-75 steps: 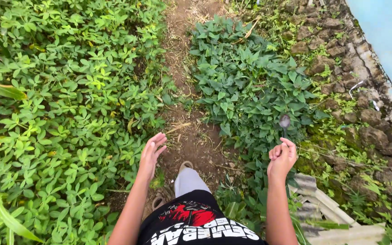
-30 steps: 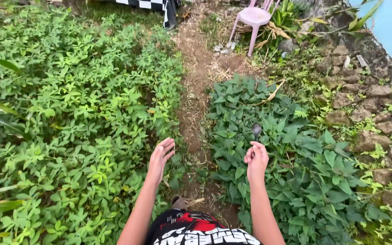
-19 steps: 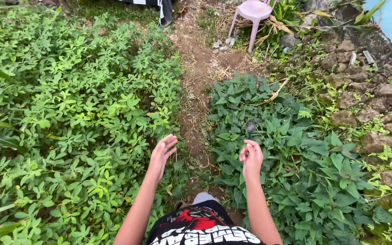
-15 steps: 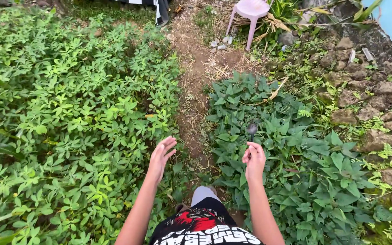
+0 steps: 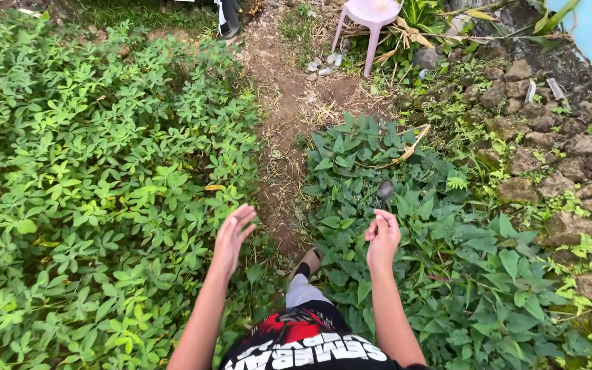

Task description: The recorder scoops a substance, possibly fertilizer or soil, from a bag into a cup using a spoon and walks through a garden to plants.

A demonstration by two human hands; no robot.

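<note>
A narrow bare-earth footpath ran toward twelve o'clock between leafy green plant beds. The left hand hung with fingers spread wide, holding nothing. The right hand pinched a small dark metal spoon, bowl upright at twelve o'clock.

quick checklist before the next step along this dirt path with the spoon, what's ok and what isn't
1. Small dark metal spoon pinched upright in the right hand: ok.
2. Left hand open and holding nothing: ok.
3. Narrow brown dirt path ahead bare of large obstacles: ok.
4. Front foot in a sandal on the path, not on the broad-leaved plants: ok.
5. Pink plastic chair beside the path's far end, off the walking line: ok.
6. Anything in the spoon's bowl: cannot tell.
</note>
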